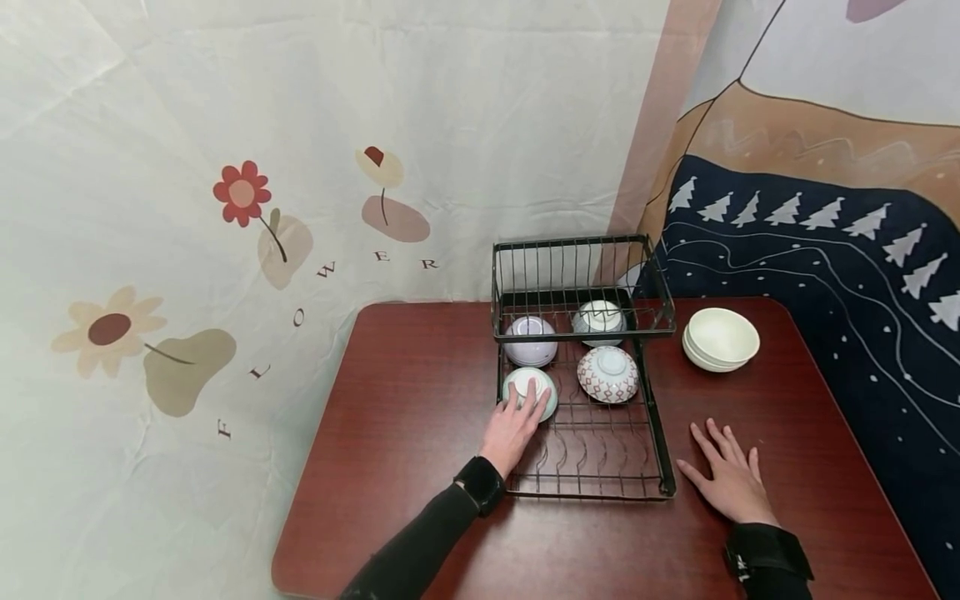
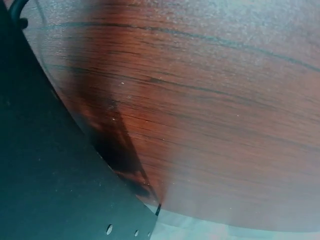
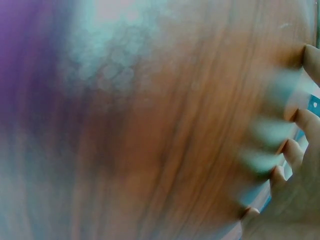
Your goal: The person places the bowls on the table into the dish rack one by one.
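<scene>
In the head view my left hand point(image 1: 513, 421) reaches over the front left of a black dish rack point(image 1: 666, 450). Its spread, fairly straight fingers rest on the foot of an upside-down pale green and white bowl point(image 1: 551, 406). The left wrist view shows the wood tabletop and a dark band, with the hand itself out of sight. To the right of the rack, my right hand point(image 1: 731, 483) lies palm down on the table, fingers spread and holding nothing. Its fingers point(image 3: 307, 125) line the right edge of the right wrist view, which is blurred.
Other upturned bowls sit in the rack: a lilac one point(image 1: 531, 350), a red-patterned one point(image 1: 608, 383) and a grey-white one point(image 1: 600, 321) under the upper tier point(image 1: 585, 336). A stack of cream bowls point(image 1: 722, 335) stands right on the reddish wood table point(image 1: 405, 400). Printed cloth hangs behind.
</scene>
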`<action>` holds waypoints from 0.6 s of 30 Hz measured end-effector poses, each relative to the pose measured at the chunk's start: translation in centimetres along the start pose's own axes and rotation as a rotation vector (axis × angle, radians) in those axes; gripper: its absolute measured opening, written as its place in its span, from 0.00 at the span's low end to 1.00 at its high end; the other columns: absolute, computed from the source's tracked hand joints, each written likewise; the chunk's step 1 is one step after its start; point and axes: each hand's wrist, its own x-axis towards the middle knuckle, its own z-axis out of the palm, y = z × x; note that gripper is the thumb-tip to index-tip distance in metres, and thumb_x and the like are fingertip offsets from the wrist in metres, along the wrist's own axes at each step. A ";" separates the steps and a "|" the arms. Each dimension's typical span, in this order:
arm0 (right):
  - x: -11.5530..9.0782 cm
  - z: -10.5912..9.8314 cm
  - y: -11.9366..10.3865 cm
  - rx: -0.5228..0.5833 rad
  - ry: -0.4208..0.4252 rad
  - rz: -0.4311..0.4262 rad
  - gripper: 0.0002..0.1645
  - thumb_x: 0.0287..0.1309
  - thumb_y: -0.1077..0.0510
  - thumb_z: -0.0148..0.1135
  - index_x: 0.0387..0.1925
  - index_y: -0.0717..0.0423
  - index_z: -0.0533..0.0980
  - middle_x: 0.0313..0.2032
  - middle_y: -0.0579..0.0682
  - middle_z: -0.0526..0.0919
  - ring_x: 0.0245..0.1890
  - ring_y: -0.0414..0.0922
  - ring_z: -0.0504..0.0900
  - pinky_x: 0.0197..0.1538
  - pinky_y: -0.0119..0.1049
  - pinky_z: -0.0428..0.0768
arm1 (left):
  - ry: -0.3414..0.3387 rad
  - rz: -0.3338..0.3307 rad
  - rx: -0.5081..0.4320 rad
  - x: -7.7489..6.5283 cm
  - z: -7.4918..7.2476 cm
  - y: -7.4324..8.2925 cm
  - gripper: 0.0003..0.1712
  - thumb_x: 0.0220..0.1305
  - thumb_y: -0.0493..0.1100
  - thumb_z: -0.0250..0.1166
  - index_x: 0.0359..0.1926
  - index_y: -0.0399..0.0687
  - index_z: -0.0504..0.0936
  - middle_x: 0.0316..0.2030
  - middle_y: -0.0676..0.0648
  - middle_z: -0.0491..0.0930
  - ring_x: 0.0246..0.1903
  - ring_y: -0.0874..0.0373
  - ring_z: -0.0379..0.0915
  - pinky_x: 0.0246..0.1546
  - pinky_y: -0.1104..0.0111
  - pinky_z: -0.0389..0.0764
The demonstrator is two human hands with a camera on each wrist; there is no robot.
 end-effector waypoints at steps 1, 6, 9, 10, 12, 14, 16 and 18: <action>0.0 0.0 0.0 0.001 0.000 -0.001 0.54 0.80 0.34 0.59 0.88 0.62 0.52 0.87 0.74 0.43 0.87 0.76 0.35 0.80 0.83 0.25 | -0.005 -0.002 0.001 0.0 0.0 0.0 0.44 0.67 0.54 0.76 0.82 0.67 0.73 0.75 0.51 0.78 0.66 0.49 0.82 0.47 0.74 0.87; -0.1 0.0 -0.1 0.010 0.006 -0.007 0.54 0.80 0.35 0.59 0.88 0.62 0.52 0.87 0.74 0.43 0.87 0.76 0.35 0.80 0.82 0.25 | -0.070 -0.021 -0.025 0.4 -0.3 -0.1 0.42 0.72 0.56 0.72 0.83 0.68 0.70 0.77 0.52 0.75 0.68 0.50 0.80 0.49 0.73 0.87; -0.1 0.1 -0.1 0.012 0.009 -0.010 0.54 0.80 0.35 0.59 0.88 0.62 0.52 0.87 0.74 0.43 0.87 0.76 0.35 0.80 0.82 0.24 | -0.102 -0.035 -0.050 0.7 -0.4 -0.1 0.41 0.74 0.59 0.70 0.84 0.69 0.69 0.79 0.52 0.74 0.69 0.51 0.79 0.50 0.72 0.86; -0.2 0.1 -0.1 0.011 0.010 -0.011 0.54 0.81 0.35 0.58 0.88 0.62 0.52 0.87 0.74 0.43 0.87 0.76 0.35 0.80 0.82 0.24 | -0.108 -0.039 -0.059 0.8 -0.3 -0.2 0.41 0.75 0.59 0.69 0.84 0.69 0.69 0.79 0.52 0.74 0.70 0.50 0.79 0.51 0.71 0.86; -0.2 0.1 -0.1 0.011 0.011 -0.012 0.54 0.81 0.35 0.58 0.88 0.62 0.52 0.87 0.74 0.43 0.87 0.75 0.35 0.80 0.82 0.24 | -0.122 -0.046 -0.070 1.0 -0.2 -0.2 0.41 0.76 0.61 0.68 0.84 0.68 0.68 0.80 0.52 0.73 0.71 0.50 0.78 0.53 0.70 0.86; -0.2 0.1 -0.1 0.011 0.012 -0.013 0.54 0.81 0.35 0.58 0.88 0.62 0.52 0.87 0.74 0.43 0.87 0.75 0.35 0.80 0.82 0.24 | -0.138 -0.049 -0.077 1.1 -0.2 -0.2 0.41 0.77 0.63 0.66 0.85 0.68 0.67 0.81 0.52 0.72 0.72 0.49 0.77 0.55 0.69 0.85; -0.2 0.1 -0.1 0.011 0.014 -0.014 0.54 0.81 0.35 0.58 0.88 0.62 0.52 0.87 0.74 0.43 0.87 0.75 0.35 0.80 0.82 0.25 | -0.155 -0.049 -0.086 1.2 -0.1 -0.3 0.41 0.77 0.65 0.65 0.86 0.69 0.66 0.82 0.51 0.71 0.73 0.49 0.77 0.57 0.68 0.85; -0.2 0.1 -0.1 0.010 0.015 -0.014 0.54 0.81 0.35 0.58 0.88 0.62 0.52 0.87 0.74 0.43 0.88 0.75 0.35 0.80 0.82 0.25 | -0.168 -0.050 -0.105 1.2 -0.1 -0.3 0.41 0.77 0.65 0.65 0.85 0.71 0.66 0.82 0.51 0.70 0.74 0.49 0.76 0.59 0.68 0.85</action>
